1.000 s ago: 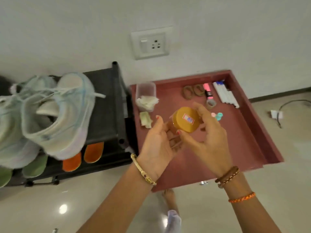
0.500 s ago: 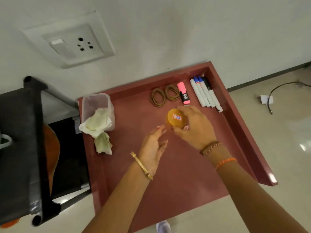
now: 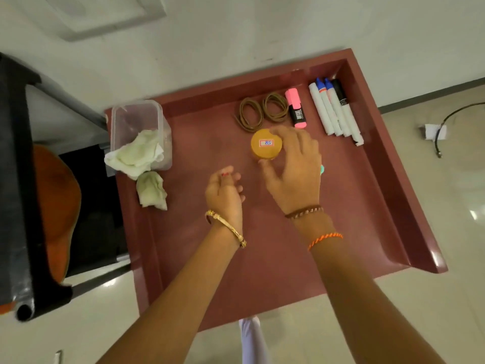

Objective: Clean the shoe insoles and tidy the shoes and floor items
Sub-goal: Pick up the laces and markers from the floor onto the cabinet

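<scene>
Jar (image 3: 266, 147) with the orange lid and small label now stands on the red tray (image 3: 388, 206), just in front of the coiled brown laces (image 3: 262, 111); a second ago both hands held it up in the air. Right hand (image 3: 291, 166) curls round its side, fingers and thumb on the lid's rim. Left hand (image 3: 224, 191) has let go and hangs loosely curled, holding nothing. Setting-down looks nearly finished. A small teal thing (image 3: 322, 168) peeks out behind the right hand, too hidden to identify; the shoe rack (image 3: 23, 179) is cut off at left.
</scene>
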